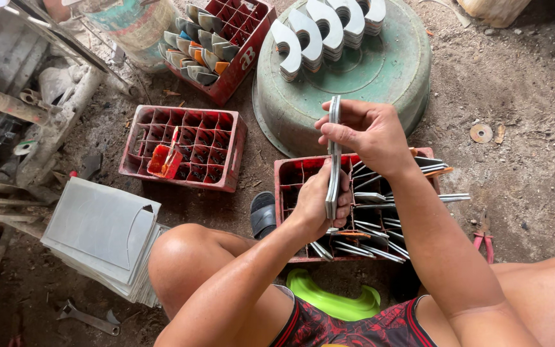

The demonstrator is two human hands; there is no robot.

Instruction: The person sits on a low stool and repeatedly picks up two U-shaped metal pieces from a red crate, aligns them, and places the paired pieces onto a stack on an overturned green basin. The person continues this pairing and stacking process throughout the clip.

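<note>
Both my hands hold a thin stack of curved grey metal pieces upright and edge-on. My right hand pinches the top of the stack; my left hand grips its lower end. They are above a red plastic crate whose cells hold several more flat metal pieces. Farther off, an upturned green basin carries several stacks of white hook-shaped cut pieces.
A red crate with an orange piece sits left, another red crate with cut pieces behind it. Grey sheets are stacked at left. A wrench, red-handled pliers, a black sandal, a green stool and my knees surround me.
</note>
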